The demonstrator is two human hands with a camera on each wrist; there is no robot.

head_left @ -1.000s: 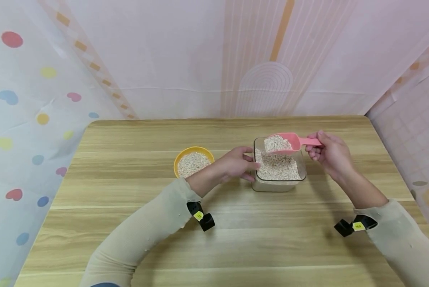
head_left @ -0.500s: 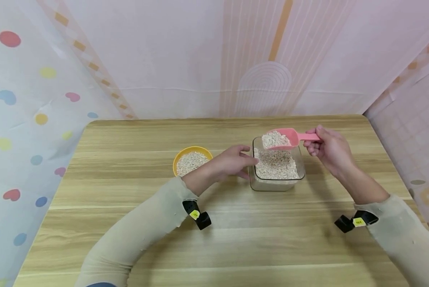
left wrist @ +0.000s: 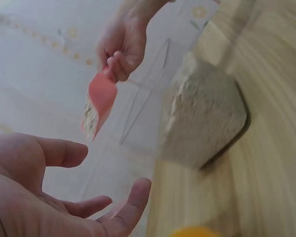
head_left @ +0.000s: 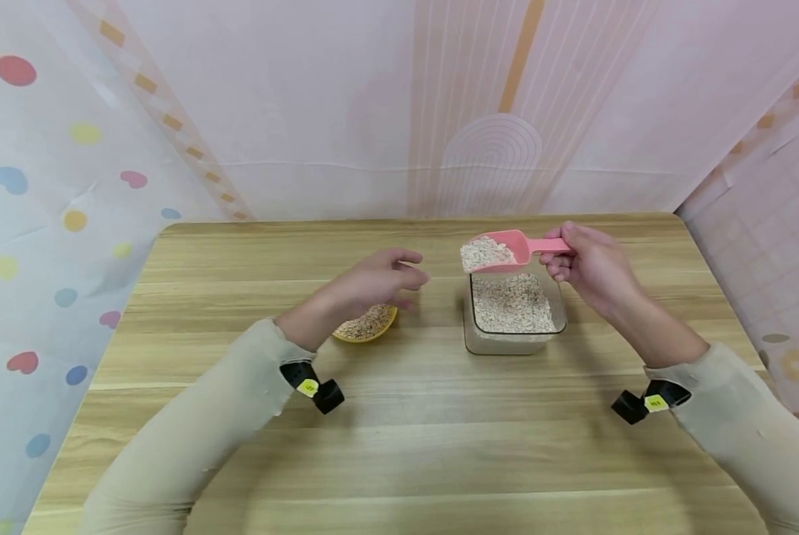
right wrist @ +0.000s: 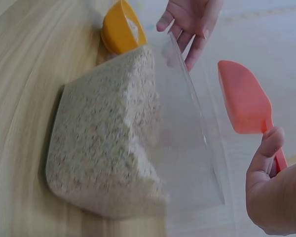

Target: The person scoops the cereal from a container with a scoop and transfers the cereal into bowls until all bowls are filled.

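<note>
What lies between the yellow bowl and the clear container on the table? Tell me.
In the head view, only bare wooden table separates the yellow bowl from the clear container. The left hand hovers above the bowl's side of that stretch.

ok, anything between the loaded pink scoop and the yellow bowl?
Yes: the left hand hovers open in the air above the yellow bowl, covering part of it, on the line from the pink scoop held by the right hand. Nothing else stands on the table between them.
</note>
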